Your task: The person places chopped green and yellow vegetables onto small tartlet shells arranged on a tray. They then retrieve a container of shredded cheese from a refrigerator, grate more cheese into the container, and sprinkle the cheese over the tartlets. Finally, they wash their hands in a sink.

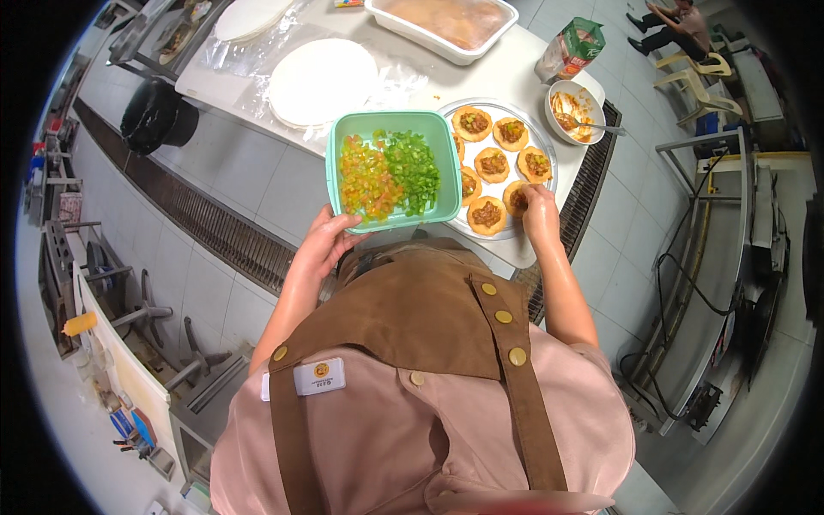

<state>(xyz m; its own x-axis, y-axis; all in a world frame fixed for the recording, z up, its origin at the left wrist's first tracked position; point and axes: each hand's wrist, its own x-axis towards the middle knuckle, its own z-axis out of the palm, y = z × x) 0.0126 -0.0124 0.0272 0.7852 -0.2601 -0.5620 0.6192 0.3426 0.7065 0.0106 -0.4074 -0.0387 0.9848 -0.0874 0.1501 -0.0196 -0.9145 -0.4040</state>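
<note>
From here I see the left hand (323,240) clasping the near rim of a square mint-green plastic tub (390,118), its diced orange-yellow and green vegetables (415,176) plentiful. Rightward, on a round silver metal tray (536,135), several meat-topped golden pastry rounds (492,165) look garnished, the nearest apparently not yet; the right hand (541,209) reaches another, its finger grip hidden, so I can't tell.

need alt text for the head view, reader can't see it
A person's left hand holds a green tub of chopped green and orange-yellow pieces, while the right hand is at one of several topped rounds on a round tray. The white table also bears white round sheets, a white container and a smeared bowl with a utensil.
</note>
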